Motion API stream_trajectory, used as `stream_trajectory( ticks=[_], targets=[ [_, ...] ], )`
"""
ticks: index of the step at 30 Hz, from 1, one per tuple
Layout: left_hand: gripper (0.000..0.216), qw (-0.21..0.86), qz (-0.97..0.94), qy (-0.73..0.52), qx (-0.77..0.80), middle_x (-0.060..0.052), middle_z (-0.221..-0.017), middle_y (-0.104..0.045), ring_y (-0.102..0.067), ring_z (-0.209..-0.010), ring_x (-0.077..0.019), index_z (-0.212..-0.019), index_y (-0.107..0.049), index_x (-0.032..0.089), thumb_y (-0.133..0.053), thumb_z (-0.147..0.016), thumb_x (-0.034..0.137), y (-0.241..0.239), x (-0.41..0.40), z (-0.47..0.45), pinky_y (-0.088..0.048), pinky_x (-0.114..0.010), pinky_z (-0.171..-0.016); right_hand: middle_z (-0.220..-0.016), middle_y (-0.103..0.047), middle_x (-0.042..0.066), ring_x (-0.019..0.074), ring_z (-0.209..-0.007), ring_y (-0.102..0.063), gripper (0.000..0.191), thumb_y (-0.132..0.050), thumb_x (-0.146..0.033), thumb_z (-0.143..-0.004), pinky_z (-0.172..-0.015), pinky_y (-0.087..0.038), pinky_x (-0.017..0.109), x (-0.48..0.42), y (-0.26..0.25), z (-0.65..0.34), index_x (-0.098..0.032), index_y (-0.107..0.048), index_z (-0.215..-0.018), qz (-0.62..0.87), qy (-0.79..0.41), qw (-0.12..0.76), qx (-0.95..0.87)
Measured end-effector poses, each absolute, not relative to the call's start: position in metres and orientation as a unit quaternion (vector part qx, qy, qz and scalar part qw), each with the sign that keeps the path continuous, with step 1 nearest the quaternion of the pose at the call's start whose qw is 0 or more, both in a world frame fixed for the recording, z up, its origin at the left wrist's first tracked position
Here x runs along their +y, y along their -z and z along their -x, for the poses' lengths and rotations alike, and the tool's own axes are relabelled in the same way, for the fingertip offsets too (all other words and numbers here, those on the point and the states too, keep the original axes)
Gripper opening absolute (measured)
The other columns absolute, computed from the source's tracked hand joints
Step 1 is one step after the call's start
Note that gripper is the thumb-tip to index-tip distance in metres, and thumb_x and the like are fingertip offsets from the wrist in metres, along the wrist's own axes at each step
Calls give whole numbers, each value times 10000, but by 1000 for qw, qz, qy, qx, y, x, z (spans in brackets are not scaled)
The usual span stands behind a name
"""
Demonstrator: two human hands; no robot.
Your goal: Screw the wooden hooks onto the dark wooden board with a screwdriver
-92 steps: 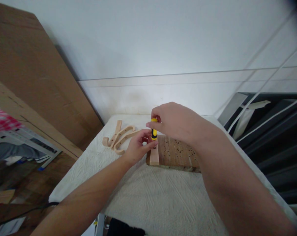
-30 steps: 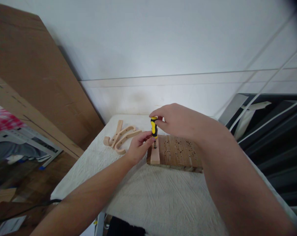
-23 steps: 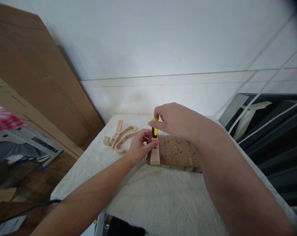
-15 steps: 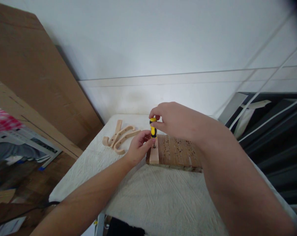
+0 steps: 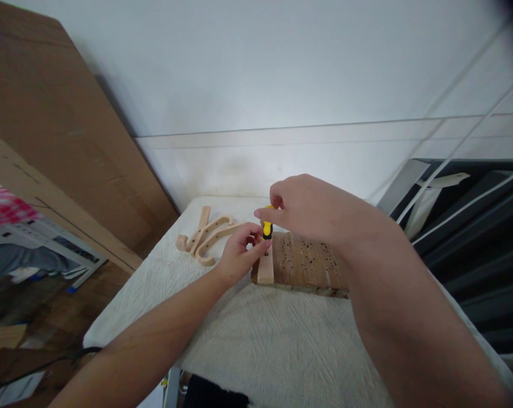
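Observation:
My right hand is closed round the top of a small yellow and black screwdriver that stands upright. Its tip points down at a pale wooden strip lying on the left end of a brown wooden board full of small holes. My left hand is pinched at the lower part of the screwdriver, just above the strip; what its fingertips hold is hidden.
Several curved pale wooden hooks lie at the table's far left. The table wears a cream textured cloth. Large cardboard sheets lean against the wall at left. Dark metal frames stand at right.
My right hand's fingers have shifted round the screwdriver handle, covering and uncovering its top. The left hand and the strip have stayed in place.

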State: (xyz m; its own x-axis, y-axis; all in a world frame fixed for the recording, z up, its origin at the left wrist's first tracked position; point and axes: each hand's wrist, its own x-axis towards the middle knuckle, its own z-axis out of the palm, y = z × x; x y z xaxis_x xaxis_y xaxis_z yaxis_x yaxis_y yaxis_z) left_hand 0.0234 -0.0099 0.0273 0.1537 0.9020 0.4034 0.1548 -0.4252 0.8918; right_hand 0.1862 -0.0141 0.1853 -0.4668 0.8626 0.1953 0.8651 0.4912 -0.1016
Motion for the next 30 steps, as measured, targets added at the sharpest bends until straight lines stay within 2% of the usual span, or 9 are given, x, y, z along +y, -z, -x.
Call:
stream_trajectory(
  ticks=[4,7,13,16,20,23,26,30],
  targets=[
    [175,360,-679,-510,385,-39,-903,-602,-554,-784,-130,-913,-617,179,-634,-837,336,-27,-11,-21,-461,-263,-708,-872,-720,59,159,-711,-616,224,-520,-318,-856,-610,-390,264,-16,-187,-190,-216,-707,-926,464,-27,104,-879],
    [161,354,-685,-513,378,-36,-900,-601,-552,-806,-135,-924,-620,181,-631,-837,316,-30,-12,-22,-463,-264,-723,-841,-711,69,165,-699,-614,242,-521,-341,-852,-592,-381,265,-18,-188,-186,-199,-710,-901,472,-11,101,-876],
    [166,323,-668,-528,413,3,-753,-578,-498,-661,-99,-832,-621,168,-714,-756,283,-35,-13,-25,-416,-235,-620,-920,-708,122,221,-813,-643,329,-508,-396,-847,-635,-417,286,-17,-186,-179,-161,-706,-964,508,13,113,-854],
    [138,295,-683,-529,409,-12,-777,-605,-521,-693,-115,-839,-643,176,-690,-776,290,-35,-12,-23,-420,-250,-643,-992,-709,108,215,-851,-638,308,-510,-359,-848,-669,-425,286,-17,-186,-182,-179,-693,-1019,479,2,126,-869],
    [148,286,-698,-528,391,-30,-846,-624,-541,-729,-127,-902,-666,187,-644,-817,306,-33,-12,-21,-431,-263,-669,-913,-720,75,186,-785,-639,234,-513,-265,-845,-645,-409,272,-20,-189,-184,-196,-711,-949,457,-12,86,-885],
    [187,274,-708,-521,390,-25,-826,-607,-518,-711,-123,-919,-662,185,-674,-797,327,-32,-12,-22,-423,-255,-654,-870,-717,96,193,-752,-644,267,-508,-330,-873,-611,-406,274,-22,-190,-181,-172,-717,-929,484,0,83,-871],
    [171,235,-723,-506,408,-4,-756,-566,-475,-671,-114,-850,-647,173,-710,-766,308,-34,-13,-24,-405,-250,-633,-863,-715,130,223,-770,-660,348,-498,-406,-892,-611,-419,286,-20,-190,-178,-143,-722,-932,504,15,76,-860],
    [121,204,-749,-470,419,0,-706,-521,-465,-677,-124,-790,-641,163,-625,-839,273,-41,-17,-26,-388,-255,-638,-906,-718,144,241,-813,-666,361,-502,-417,-892,-645,-439,300,-20,-190,-180,-137,-720,-960,511,26,85,-855]
  ],
)
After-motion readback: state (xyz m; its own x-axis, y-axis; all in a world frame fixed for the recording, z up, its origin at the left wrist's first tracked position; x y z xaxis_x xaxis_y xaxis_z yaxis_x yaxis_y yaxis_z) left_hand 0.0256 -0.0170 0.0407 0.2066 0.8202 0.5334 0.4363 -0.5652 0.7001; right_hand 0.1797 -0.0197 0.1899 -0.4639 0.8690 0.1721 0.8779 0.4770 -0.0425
